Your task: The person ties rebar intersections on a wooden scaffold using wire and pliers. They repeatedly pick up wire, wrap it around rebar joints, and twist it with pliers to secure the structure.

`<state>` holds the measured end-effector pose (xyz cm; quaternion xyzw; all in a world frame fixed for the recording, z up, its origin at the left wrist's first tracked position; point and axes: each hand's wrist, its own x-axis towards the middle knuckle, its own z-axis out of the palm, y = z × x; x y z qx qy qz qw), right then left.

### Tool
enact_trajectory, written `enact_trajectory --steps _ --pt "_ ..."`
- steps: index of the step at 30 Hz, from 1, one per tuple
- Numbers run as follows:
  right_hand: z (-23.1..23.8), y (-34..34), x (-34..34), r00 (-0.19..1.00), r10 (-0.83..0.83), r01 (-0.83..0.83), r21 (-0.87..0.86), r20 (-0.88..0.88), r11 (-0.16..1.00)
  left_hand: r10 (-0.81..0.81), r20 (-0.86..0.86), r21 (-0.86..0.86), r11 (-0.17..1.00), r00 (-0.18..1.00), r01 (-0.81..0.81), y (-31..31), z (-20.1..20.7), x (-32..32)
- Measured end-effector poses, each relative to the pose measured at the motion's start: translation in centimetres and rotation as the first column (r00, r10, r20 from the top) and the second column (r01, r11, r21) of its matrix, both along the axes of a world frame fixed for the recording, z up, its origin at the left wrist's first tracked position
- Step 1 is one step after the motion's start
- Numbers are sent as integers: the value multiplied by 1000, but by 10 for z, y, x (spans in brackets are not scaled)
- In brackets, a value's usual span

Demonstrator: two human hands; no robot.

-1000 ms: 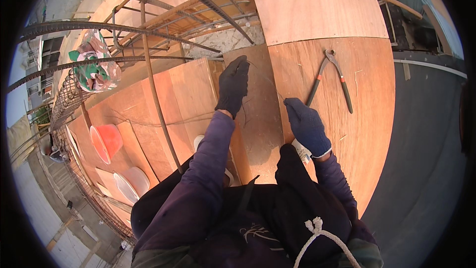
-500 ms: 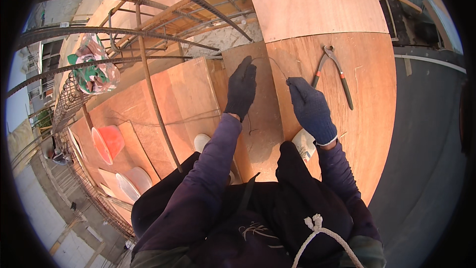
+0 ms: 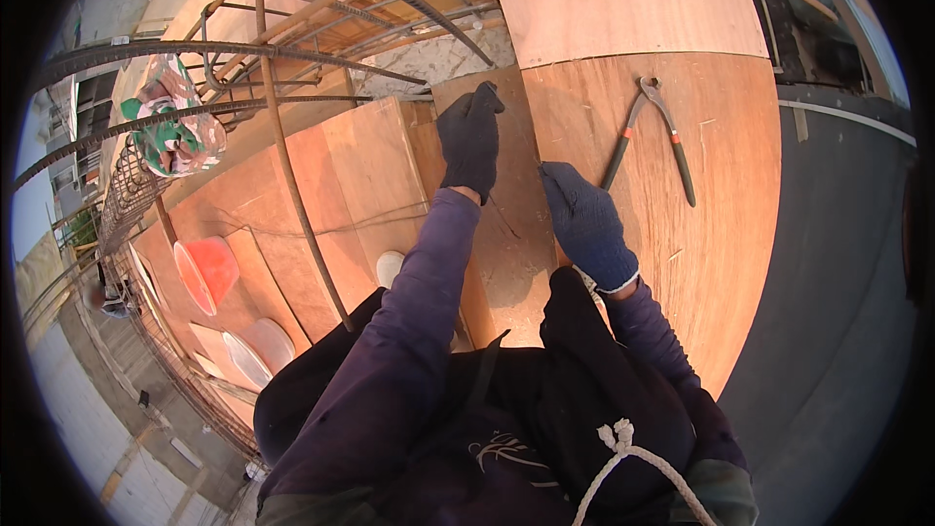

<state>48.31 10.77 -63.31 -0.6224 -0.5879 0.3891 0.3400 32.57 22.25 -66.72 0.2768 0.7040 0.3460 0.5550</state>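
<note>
My left hand (image 3: 469, 141), in a dark knitted glove, is closed with its fingertips bent over above a brown board (image 3: 506, 263). Below it hangs the tail of a thin wire (image 3: 504, 219). My right hand (image 3: 587, 224), in a blue glove with a white cuff, pinches at the board's right edge, lower than the left. The wire between the hands is too fine to make out now; half a second ago it ran from one to the other. Tower pincers (image 3: 685, 175) with black and red handles lie spread on the plywood beyond my right hand, touched by neither.
Ribbed steel bars (image 3: 243, 56) cross the upper left, and a slanting bar (image 3: 292, 166) comes down beside my left arm. A camouflage cloth bundle (image 3: 180, 141), a red bucket (image 3: 219, 268) and a pale tub (image 3: 268, 341) are at left. Dark sheeting (image 3: 828, 282) borders the plywood (image 3: 721, 263) at right.
My left hand has curled from nearly flat into a closed grip and risen slightly. My right hand has moved left and down a little, still pinching. The wire's arc no longer shows.
</note>
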Motion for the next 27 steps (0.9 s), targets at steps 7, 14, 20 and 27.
enact_trajectory --steps 7,14,20,27 --pt "6 -3 23 995 -84 76 -124 -58 989 297 275 -276 935 915 -221 15 12 17" --pt "13 -17 36 994 -75 56 -207 -82 977 341 333 -285 925 879 -251 26 9 7" --pt "17 -9 46 984 -118 81 -258 -131 963 317 447 -267 940 836 -214 34 21 15" --pt "37 21 75 993 -113 106 -165 -36 981 174 449 -105 984 876 -142 38 46 13"
